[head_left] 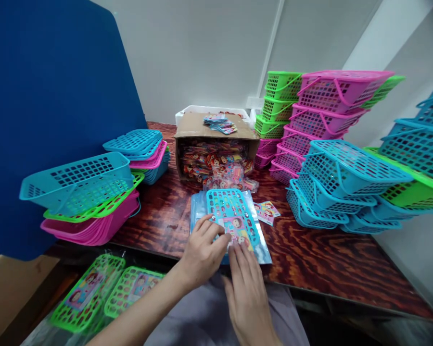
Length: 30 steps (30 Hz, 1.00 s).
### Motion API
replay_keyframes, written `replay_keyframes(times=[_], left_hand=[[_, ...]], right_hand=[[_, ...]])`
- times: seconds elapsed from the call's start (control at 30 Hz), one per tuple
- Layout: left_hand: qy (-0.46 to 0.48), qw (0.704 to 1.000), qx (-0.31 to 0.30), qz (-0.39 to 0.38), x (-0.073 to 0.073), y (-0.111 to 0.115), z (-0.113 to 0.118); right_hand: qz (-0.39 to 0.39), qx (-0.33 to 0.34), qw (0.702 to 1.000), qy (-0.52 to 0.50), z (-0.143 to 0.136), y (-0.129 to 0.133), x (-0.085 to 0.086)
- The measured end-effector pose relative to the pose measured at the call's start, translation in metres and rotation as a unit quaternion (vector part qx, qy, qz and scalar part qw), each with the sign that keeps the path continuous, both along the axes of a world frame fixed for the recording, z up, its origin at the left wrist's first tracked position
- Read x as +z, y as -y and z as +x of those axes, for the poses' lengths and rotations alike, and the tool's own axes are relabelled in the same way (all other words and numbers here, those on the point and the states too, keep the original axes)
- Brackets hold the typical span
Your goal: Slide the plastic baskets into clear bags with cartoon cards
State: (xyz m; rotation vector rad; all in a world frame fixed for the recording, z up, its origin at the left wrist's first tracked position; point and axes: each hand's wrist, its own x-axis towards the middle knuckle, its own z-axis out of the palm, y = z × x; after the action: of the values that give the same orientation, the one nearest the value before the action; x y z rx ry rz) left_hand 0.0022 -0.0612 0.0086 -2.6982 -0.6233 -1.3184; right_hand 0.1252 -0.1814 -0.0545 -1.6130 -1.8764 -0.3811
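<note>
A light-blue perforated basket lid (254, 231) lies on a stack of silvery plastic bags (199, 206) in front of me. On the lid's lower part is a colourful cartoon picture card (234, 223). My left hand (206, 247) is at the card's left side, fingers bent, thumb and forefinger close together on the card; their tips are partly hidden. My right hand (246, 288) lies flat, fingers stretched out side by side, its fingertips on the card's lower edge. A few more small cards (267, 211) lie right of the bags.
An open carton (180, 158) spills plastic-wrapped packets (227, 175); picture cards (220, 123) lie on its flap. Nested baskets (75, 185) stand left. Tall stacks of pink, green and blue baskets (324, 113) fill the right. Bagged green baskets (90, 288) sit below the table edge. A blue panel (57, 86) rises left.
</note>
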Motion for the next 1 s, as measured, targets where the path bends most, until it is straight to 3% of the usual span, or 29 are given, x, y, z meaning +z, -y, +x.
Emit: replay_keyframes(times=[0.17,0.37,0.57,0.8,0.9,1.0], left_hand=[[-0.01,1.0,-0.01,0.019,-0.001,0.001,-0.006],[-0.005,1.0,-0.029,0.008,-0.008,0.005,-0.009],[-0.004,1.0,-0.026,-0.016,-0.011,0.01,-0.009],[0.006,0.999,-0.021,-0.026,-0.012,0.01,-0.005],[0.003,0.999,-0.019,-0.026,-0.011,0.01,-0.006],[-0.012,0.999,-0.018,-0.03,-0.014,0.012,-0.01]], right_hand=[[-0.016,-0.007,0.999,0.029,0.003,-0.035,0.014],[-0.061,-0.015,0.998,0.026,0.003,-0.053,0.022],[-0.093,-0.043,0.993,0.058,0.0,-0.059,0.019],[-0.085,-0.065,0.989,0.099,-0.002,-0.085,0.013],[-0.08,-0.018,0.994,0.071,0.0,-0.075,0.018],[-0.079,0.022,0.996,0.029,0.005,-0.038,0.017]])
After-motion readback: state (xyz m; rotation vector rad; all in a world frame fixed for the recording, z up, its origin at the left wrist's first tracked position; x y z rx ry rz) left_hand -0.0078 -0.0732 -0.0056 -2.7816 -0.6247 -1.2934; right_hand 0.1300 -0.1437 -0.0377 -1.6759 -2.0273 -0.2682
